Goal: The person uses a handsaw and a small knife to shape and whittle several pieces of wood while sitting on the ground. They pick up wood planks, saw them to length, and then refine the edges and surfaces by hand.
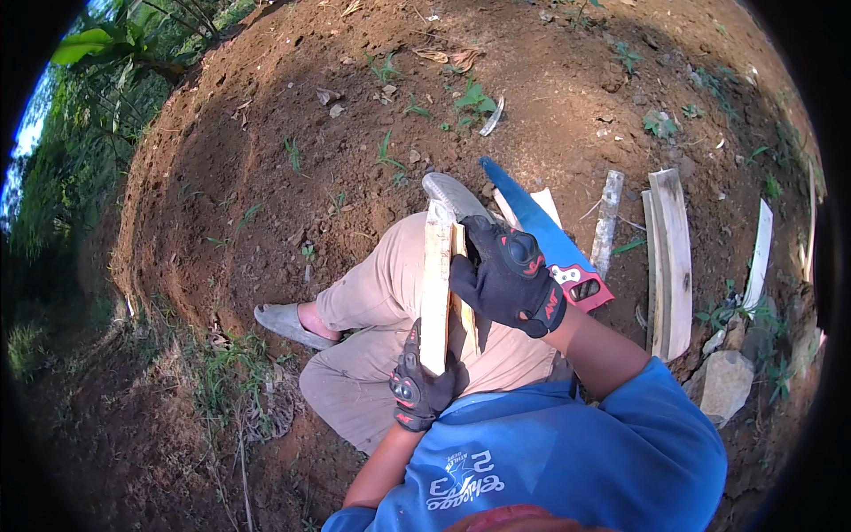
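Note:
Across my lap lies a pale strip of wood [435,284], its length running away from me. My left hand [421,386], in a black glove, is wrapped round the near end of the strip. A second, thinner wood strip [464,324] with a rough, yellowish edge lies along its right side. Higher up, my gloved right hand [507,273] closes over the right side of these pieces. Its fingertips are partly hidden, so I cannot tell whether it grips one strip or both. Just right of that hand is a hand saw [542,226] with a blue blade and a red handle.
Pale wood offcuts [547,207] lie behind the saw. To the right are a bark-covered stick [607,222], long curved boards [671,262], a white sliver [759,255] and a stone [727,387]. Brown soil [266,133] slopes around me, with bushes [80,133] at the left.

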### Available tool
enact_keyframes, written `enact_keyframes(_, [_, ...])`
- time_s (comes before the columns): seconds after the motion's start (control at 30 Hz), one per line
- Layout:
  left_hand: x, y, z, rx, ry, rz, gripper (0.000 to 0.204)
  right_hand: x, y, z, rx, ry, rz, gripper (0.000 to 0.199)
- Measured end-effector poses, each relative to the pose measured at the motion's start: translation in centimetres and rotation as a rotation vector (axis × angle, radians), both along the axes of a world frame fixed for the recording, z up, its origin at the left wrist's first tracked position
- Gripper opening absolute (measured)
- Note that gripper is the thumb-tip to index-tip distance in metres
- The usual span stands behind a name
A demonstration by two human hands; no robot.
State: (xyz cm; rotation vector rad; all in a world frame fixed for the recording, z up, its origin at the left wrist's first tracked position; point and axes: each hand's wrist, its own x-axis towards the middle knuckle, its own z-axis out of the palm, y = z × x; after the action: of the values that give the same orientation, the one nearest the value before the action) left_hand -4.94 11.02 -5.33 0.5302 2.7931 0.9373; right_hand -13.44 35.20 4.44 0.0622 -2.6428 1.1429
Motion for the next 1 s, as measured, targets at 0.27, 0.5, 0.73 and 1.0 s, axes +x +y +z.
enact_keyframes(0.27, [-1.2,-0.1,1.5,0.034,0.027,-0.061,0.062,-0.6,-1.4,-1.6,0.106,0.075,-0.038,0.023])
enact_keyframes(0.5, [-3.8,-1.4,5.1,0.189,-0.360,0.124,0.053,-3.7,-0.4,-5.5,-0.237,0.204,0.091,0.020])
enact_keyframes(0.73, [-4.5,-3.2,3.4,0.255,-0.417,0.100,0.052,-3.1,-1.3,-8.6,-0.175,0.262,0.037,0.027])
enact_keyframes(1.0, [-2.2,-0.4,4.8,0.276,-0.297,0.117,0.046,3.2,-5.3,-1.2,-0.090,-0.136,-0.072,0.056])
